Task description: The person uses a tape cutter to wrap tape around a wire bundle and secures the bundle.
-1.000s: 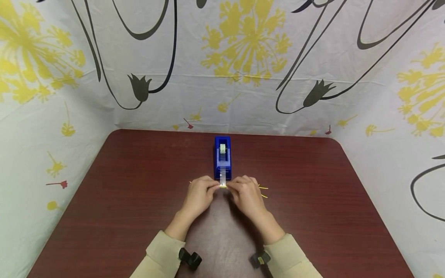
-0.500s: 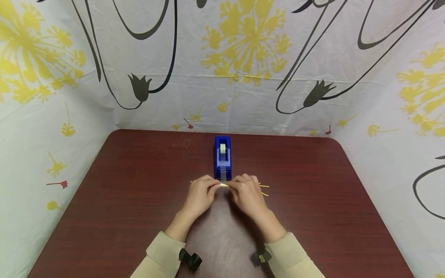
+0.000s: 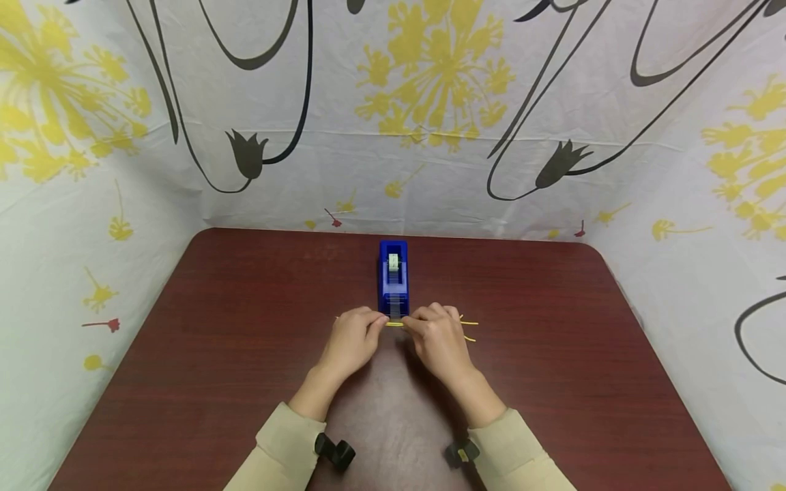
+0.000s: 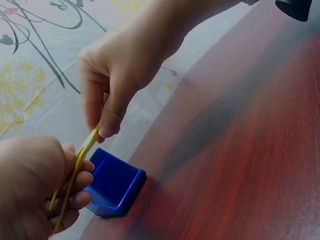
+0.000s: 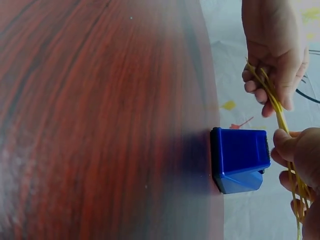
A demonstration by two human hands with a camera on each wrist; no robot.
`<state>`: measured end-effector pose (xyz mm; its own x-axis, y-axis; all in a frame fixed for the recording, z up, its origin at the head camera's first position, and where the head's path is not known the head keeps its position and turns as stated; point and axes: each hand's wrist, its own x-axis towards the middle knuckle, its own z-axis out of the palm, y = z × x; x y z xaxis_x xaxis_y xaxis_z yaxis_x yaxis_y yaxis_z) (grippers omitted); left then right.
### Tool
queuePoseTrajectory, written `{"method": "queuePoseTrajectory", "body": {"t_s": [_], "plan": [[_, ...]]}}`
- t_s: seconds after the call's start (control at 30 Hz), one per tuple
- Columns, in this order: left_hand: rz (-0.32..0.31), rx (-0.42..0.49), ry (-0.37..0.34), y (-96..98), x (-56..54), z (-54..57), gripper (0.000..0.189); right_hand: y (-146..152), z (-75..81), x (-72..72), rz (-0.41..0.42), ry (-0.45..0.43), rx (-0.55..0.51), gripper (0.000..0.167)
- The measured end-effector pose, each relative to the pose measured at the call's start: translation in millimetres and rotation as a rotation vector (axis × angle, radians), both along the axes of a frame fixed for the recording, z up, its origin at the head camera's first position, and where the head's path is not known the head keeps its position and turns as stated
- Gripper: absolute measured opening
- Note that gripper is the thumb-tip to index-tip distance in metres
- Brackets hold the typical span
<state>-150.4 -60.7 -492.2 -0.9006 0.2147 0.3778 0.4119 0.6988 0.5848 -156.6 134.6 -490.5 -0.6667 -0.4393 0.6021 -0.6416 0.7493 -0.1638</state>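
Left hand (image 3: pixel 350 343) and right hand (image 3: pixel 440 344), slightly apart, pinch a yellow strand bundle (image 3: pixel 394 324) from either side, apparently to leave its middle exposed beside the blue tape dispenser (image 3: pixel 394 288) on the worktop (image 3: pixel 245 327), though whether bundle and dispenser touch is unclear.

Yellow strands (image 5: pixel 281 119) in both hands (image 5: pixel 276 45) (image 5: pixel 308 156)

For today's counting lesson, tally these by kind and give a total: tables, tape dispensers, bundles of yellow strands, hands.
Table: 1
Tape dispenser: 1
Bundle of yellow strands: 1
Hands: 2 (left hand, right hand)
Total: 5
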Motion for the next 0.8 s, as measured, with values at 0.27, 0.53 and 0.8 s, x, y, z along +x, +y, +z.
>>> {"method": "queuePoseTrajectory", "body": {"t_s": [0.27, 0.53, 0.8], "plan": [[0.012, 0.069, -0.048, 0.7, -1.2, 0.0, 0.011, 0.1, -3.4, -1.1, -0.004, 0.016, -0.019, 0.012], [0.013, 0.074, -0.012, 1.4, -2.2, -3.7, 0.008, -0.9, -5.2, -0.1, -0.011, -0.055, -0.015, 0.011], [0.009, 0.057, 0.023, 1.6, -1.7, -5.1, 0.008, -1.5, -5.5, 0.7, -0.016, -0.094, -0.008, 0.005]]}}
